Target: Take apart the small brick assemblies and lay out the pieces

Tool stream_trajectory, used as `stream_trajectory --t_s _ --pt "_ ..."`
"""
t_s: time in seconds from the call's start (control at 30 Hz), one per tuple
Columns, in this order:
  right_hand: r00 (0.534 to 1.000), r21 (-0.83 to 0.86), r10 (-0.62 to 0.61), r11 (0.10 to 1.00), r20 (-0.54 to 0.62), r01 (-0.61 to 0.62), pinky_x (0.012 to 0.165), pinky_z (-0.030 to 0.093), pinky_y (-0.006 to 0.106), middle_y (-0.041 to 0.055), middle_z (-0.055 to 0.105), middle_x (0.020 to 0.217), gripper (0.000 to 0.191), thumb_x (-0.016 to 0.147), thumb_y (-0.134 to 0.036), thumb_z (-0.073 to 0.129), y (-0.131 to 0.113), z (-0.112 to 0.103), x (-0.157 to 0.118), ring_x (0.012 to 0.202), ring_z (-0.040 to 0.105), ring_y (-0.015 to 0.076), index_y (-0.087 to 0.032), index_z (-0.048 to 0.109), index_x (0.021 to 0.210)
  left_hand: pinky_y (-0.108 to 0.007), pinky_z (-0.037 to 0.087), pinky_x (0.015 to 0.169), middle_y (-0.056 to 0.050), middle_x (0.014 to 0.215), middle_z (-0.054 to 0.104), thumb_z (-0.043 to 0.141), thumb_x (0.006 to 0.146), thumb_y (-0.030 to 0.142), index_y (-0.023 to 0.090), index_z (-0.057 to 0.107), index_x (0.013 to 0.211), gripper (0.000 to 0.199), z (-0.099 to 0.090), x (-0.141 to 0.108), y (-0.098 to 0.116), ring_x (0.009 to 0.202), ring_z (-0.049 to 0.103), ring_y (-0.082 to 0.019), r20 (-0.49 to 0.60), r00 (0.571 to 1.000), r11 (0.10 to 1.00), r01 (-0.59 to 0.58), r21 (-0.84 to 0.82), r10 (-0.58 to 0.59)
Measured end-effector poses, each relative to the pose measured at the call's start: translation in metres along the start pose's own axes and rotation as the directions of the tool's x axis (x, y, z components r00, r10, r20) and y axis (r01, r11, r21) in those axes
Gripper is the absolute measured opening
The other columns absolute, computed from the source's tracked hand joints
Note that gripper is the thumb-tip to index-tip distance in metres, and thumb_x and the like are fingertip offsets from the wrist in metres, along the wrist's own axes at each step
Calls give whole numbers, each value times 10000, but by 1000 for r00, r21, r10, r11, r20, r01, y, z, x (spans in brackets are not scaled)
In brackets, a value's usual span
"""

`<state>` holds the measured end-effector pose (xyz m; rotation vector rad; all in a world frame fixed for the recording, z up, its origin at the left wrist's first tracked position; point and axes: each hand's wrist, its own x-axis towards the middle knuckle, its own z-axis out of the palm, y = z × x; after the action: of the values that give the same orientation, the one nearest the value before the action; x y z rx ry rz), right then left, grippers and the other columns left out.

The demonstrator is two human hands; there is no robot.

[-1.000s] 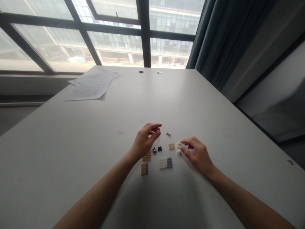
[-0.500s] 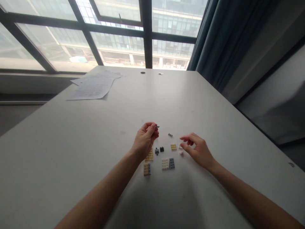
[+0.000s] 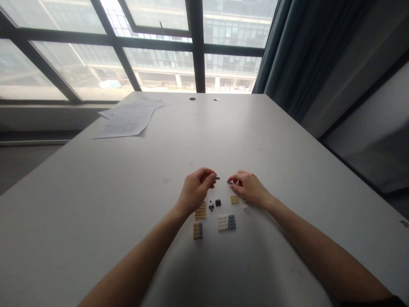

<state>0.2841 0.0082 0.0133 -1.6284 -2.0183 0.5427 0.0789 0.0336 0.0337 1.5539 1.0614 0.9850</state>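
Printed sheets (image 3: 128,123) overlap at upper left on a white table (image 3: 204,136). Across the top runs a dark-framed window (image 3: 198,59) — a building (image 3: 236,30) shows beyond it — and a blue-grey curtain (image 3: 287,51) hangs at upper right.

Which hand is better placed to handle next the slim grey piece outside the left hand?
The right hand, likely: its fingers are at that piece, while the left hand holds another slim grey piece.

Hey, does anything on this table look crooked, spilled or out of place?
The papers lie askew, overlapping at different angles, far left on the white table. No spill stands out around the toy bricks.
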Motion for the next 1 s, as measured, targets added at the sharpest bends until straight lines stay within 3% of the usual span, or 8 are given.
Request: stream_trajectory --t_s 0.1,0.17,0.47,0.6,0.73,0.9,1.0 --pt "1000 -6 -17 1000 -15 17 682 433 245 6 629 831 172 801 -116 628 0 3 0 670 562 114 -202 721 917 -264 473 662 -26 732 690 502 885 300 179 672 853 211 -4 7 3 676 623 -156 184 979 864 -166 475 86" --pt "999 -7 -16 1000 -28 16 682 431 247 8 631 830 138 807 -126 631 -1 4 0 680 563 119 -199 718 884 -266 462 682 -33 766 703 489 878 256 189 681 854 205 -2 13 6 714 628 -167 300 951 748 -253 613 75" --pt "998 2 -62 998 -26 62 778 451 277 36 651 886 163 859 -117 575 2 3 -2 798 605 152 -194 718 876 -240 418 623 -17 682 664 525 796 155 197 661 739 153 14 44 2 656 603 -163 531 847 598 -425 679 -2" --pt "995 21 -98 995 -23 99 844 449 292 45 657 926 243 884 -81 513 3 4 -1 889 607 163 -207 720 884 -255 426 647 -33 743 677 512 845 195 203 660 771 166 15 46 -1 694 623 -179 552 834 544 -473 693 23" --pt "996 21 -56 998 -70 57 826 448 292 49 657 934 211 851 -77 546 2 3 0 875 600 167 -191 694 950 -274 444 702 -62 857 683 447 918 260 201 648 863 217 12 36 1 782 636 -192 485 872 497 -450 742 64" --pt "994 -64 61 996 -92 -67 742 430 295 40 626 878 159 783 -299 708 -3 1 -1 796 578 177 -180 674 883 -315 453 693 -78 826 669 593 843 397 190 624 825 210 9 18 5 796 629 -240 419 906 425 -406 809 66" --pt "997 -75 54 996 -53 -58 717 416 282 30 613 861 121 783 -294 715 -4 1 -1 774 570 166 -192 685 840 -317 449 672 -64 795 662 638 803 397 198 618 763 205 10 13 3 779 627 -244 419 906 371 -408 834 52"
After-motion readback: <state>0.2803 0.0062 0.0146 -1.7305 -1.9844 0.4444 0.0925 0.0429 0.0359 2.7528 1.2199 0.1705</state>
